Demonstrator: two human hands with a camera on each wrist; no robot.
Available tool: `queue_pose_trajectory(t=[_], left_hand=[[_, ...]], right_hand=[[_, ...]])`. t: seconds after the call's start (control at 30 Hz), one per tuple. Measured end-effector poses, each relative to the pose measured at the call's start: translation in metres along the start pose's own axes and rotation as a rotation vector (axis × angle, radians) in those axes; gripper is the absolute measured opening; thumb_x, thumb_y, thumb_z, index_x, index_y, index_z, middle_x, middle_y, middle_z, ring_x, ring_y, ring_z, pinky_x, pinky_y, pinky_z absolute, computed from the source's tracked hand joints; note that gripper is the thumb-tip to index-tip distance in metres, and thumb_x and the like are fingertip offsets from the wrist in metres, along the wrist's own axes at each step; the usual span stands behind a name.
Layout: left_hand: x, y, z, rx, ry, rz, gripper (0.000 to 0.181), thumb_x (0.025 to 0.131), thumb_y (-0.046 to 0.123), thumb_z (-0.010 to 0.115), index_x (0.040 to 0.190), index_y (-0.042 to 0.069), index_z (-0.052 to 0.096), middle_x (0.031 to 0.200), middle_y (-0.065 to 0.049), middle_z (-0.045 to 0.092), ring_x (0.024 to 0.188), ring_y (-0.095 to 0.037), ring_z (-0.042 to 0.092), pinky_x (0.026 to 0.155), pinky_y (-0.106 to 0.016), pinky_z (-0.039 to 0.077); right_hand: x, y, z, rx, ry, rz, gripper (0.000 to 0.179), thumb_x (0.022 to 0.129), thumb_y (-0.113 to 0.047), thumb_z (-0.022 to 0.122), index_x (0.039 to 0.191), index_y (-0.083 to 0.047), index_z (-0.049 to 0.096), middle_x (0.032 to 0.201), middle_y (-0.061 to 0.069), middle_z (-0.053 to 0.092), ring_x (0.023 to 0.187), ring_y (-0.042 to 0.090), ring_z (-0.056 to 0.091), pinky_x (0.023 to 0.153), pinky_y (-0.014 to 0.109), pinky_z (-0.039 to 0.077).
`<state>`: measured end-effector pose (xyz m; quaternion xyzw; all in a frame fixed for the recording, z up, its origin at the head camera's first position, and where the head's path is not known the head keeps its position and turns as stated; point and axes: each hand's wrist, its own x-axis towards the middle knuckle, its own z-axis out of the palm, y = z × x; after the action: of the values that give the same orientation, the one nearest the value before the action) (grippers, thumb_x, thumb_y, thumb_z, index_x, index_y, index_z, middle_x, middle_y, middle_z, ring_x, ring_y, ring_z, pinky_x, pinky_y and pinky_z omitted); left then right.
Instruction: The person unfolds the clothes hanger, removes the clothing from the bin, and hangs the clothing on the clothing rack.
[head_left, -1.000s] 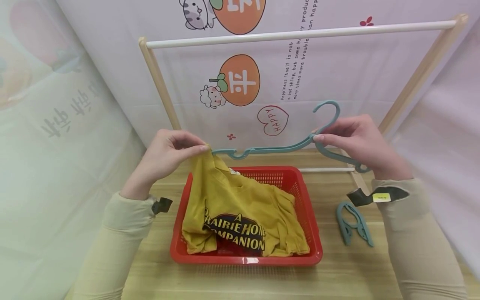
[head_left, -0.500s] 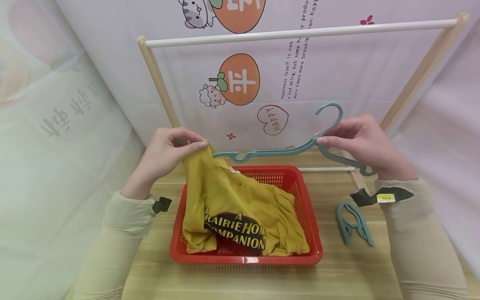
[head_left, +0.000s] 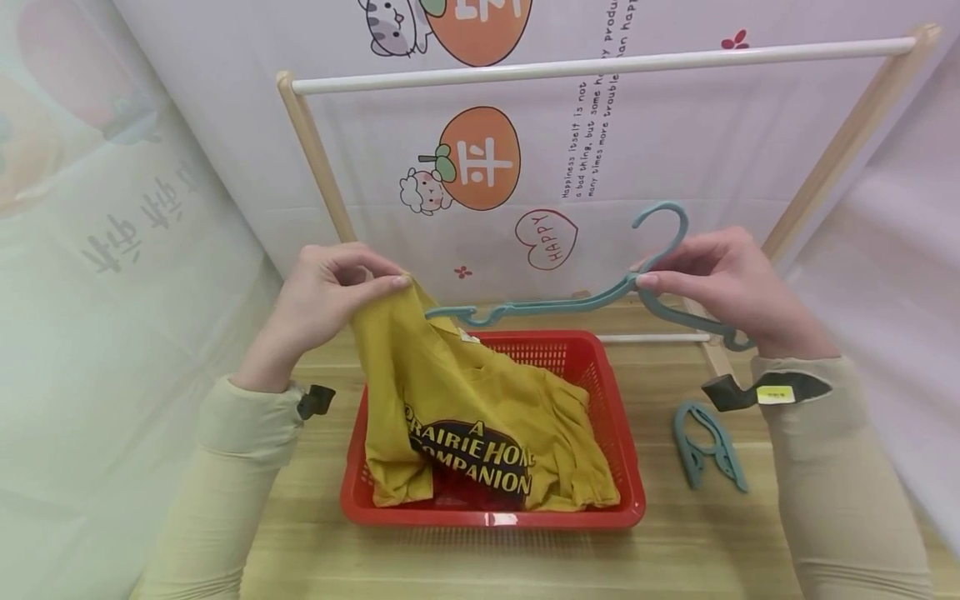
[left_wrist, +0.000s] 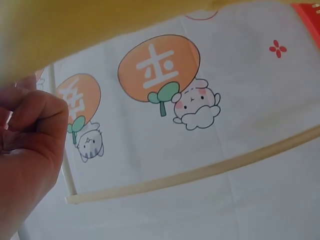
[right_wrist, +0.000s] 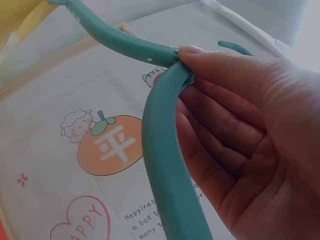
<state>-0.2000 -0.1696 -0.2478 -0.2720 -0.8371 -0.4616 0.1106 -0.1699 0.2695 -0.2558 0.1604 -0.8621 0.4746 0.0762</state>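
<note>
A mustard-yellow T-shirt [head_left: 480, 400] with a dark printed patch lies bunched in a red plastic basket [head_left: 633, 467]. Between thumb and fingers, my left hand [head_left: 322, 300] pinches the shirt's upper left part and lifts it above the rim. My right hand [head_left: 723, 283] pinches a blue-green folding hanger [head_left: 566, 306] just below its hook; the right wrist view shows the thumb on the hanger's joint [right_wrist: 177, 57]. One hanger arm stretches left, its tip at the shirt near the collar; whether the end lies inside the cloth is hidden. The other arm slopes down under my right hand.
A second, folded hanger [head_left: 708, 446] lies on the wooden table [head_left: 360, 567] right of the basket. Behind stands a wooden rack with a white top bar [head_left: 600, 67] and a low white rod [head_left: 652, 339]. Printed white cloth walls [head_left: 600, 142] surround the table.
My left hand has drawn the shirt's corner slightly up and left, pulling more cloth out of the basket. The right hand and hanger have shifted slightly right.
</note>
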Motion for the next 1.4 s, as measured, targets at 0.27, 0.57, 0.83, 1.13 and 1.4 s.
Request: queue_pose_trajectory(t=[0.27, 0.57, 0.83, 1.13, 1.4], left_hand=[[0.003, 0.010, 0.002, -0.022, -0.009, 0.042, 0.007, 0.088, 0.017, 0.083, 0.095, 0.015, 0.083, 0.083, 0.001, 0.071, 0.056, -0.018, 0.046, 0.049, -0.025, 0.034], [0.005, 0.015, 0.004, -0.024, -0.089, 0.074, 0.005, 0.091, 0.017, 0.081, 0.096, 0.016, 0.082, 0.084, 0.001, 0.072, 0.058, -0.020, 0.053, 0.051, -0.026, 0.039], [0.005, 0.009, 0.004, 0.003, -0.066, 0.031, 0.006, 0.091, 0.023, 0.081, 0.095, 0.019, 0.082, 0.070, -0.004, 0.065, 0.047, -0.019, 0.039, 0.042, -0.027, 0.028], [0.009, 0.014, 0.011, 0.077, -0.080, 0.055, 0.008, 0.090, 0.030, 0.081, 0.094, 0.023, 0.082, 0.057, -0.002, 0.053, 0.051, -0.021, 0.042, 0.044, -0.029, 0.030], [0.017, 0.020, 0.017, 0.082, -0.058, 0.162, 0.005, 0.090, 0.028, 0.082, 0.093, 0.024, 0.082, 0.054, 0.000, 0.045, 0.049, -0.018, 0.038, 0.044, -0.029, 0.026]], right_hand=[[0.000, -0.003, 0.003, -0.004, -0.010, 0.026, 0.018, 0.090, -0.017, 0.081, 0.105, -0.006, 0.080, 0.090, 0.010, 0.076, 0.081, 0.023, 0.070, 0.071, 0.027, 0.054], [0.005, 0.000, 0.004, 0.114, 0.154, -0.135, 0.013, 0.088, 0.000, 0.079, 0.099, 0.007, 0.077, 0.087, 0.006, 0.077, 0.078, 0.016, 0.072, 0.071, 0.021, 0.056], [0.003, -0.003, 0.003, 0.122, 0.133, -0.115, 0.017, 0.089, -0.002, 0.079, 0.103, 0.006, 0.076, 0.089, 0.011, 0.077, 0.079, 0.017, 0.072, 0.072, 0.021, 0.056], [0.005, -0.009, 0.014, 0.064, 0.090, -0.071, 0.019, 0.090, -0.011, 0.081, 0.106, -0.002, 0.079, 0.091, 0.009, 0.077, 0.082, 0.019, 0.073, 0.074, 0.022, 0.056], [0.010, -0.017, 0.022, 0.030, 0.059, -0.064, 0.020, 0.090, -0.018, 0.082, 0.107, -0.008, 0.080, 0.092, 0.008, 0.077, 0.081, 0.022, 0.072, 0.071, 0.025, 0.056]])
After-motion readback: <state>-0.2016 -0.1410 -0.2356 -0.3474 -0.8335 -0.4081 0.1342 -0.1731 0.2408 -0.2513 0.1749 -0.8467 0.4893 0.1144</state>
